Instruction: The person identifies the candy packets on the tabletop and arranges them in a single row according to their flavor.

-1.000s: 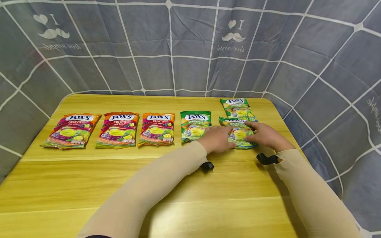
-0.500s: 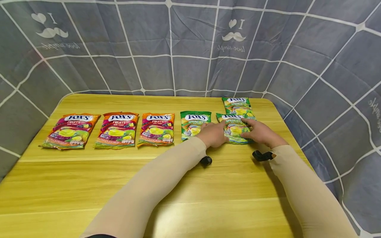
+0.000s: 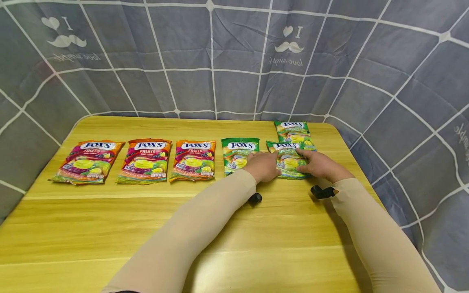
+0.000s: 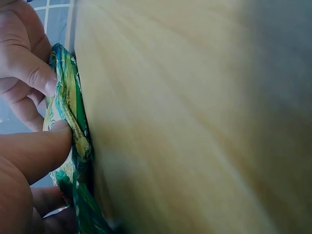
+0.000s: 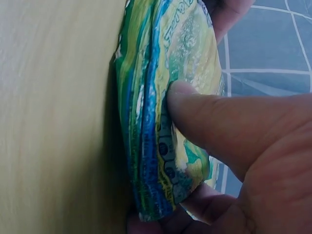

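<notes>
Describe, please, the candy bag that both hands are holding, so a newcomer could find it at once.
On the yellow wooden table, follow the row of candy bags to its right end. The green Spring Tea bag there overlaps another green bag behind it, and it alone is held between left hand and right hand.

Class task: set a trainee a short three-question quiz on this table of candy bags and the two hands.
1. True or false: both hands hold the same green bag.
2. How many red Fruits bags lie in the row? A) two B) three C) four
3. Fill in: the sixth bag lies ___ the held one.

Key: 1 true: left hand and right hand grip its sides. 2 B. 3 behind, partly overlapped.
</notes>
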The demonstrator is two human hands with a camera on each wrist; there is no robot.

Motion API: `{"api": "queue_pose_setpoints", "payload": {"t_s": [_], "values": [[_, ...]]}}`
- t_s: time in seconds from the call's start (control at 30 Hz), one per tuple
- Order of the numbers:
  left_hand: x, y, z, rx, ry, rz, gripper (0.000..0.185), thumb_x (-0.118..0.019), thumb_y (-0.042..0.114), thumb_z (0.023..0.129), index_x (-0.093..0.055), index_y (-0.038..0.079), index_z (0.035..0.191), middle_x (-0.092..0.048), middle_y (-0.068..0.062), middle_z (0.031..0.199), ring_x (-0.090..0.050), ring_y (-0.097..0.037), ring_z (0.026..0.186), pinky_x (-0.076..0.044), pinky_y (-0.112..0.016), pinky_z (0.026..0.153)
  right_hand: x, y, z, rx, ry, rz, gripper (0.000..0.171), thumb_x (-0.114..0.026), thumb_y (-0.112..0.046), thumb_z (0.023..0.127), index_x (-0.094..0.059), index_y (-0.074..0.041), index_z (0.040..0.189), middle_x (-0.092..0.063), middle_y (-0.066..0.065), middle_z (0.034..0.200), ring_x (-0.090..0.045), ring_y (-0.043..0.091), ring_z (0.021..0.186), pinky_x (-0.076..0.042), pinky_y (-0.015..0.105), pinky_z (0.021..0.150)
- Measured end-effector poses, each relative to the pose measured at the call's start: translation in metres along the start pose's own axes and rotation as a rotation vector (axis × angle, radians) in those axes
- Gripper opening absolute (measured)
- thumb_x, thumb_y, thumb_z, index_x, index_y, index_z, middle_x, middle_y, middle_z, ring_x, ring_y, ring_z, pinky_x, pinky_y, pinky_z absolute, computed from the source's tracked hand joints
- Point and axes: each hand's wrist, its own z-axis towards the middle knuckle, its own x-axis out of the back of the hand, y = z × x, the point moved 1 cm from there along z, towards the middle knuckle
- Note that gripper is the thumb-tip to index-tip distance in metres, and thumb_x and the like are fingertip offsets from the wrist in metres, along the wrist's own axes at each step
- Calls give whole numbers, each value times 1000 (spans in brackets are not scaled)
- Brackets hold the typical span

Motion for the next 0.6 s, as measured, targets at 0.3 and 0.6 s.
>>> {"api": "queue_pose_setpoints", "payload": {"t_s": [0.3,0.6], "values": [[-3,1,2,13,16,-11,75,-64,48,104,-32,25,168,-46,2,166,-41,-31,155,-32,-56,122,0,4,0,-21,-21,-30,81,-68,-26,104,-22,-10,169,-27,35,167,-29,56,152,-32,65,122],[-3,-1,2,15,25,-12,75,-65,48,103,-32,25,167,-44,3,167,-40,-29,156,-32,-55,123,0,4,0,-24,-26,-20,81,-68,-27,104,-22,-11,169,-25,35,167,-26,56,153,-29,66,123]]}}
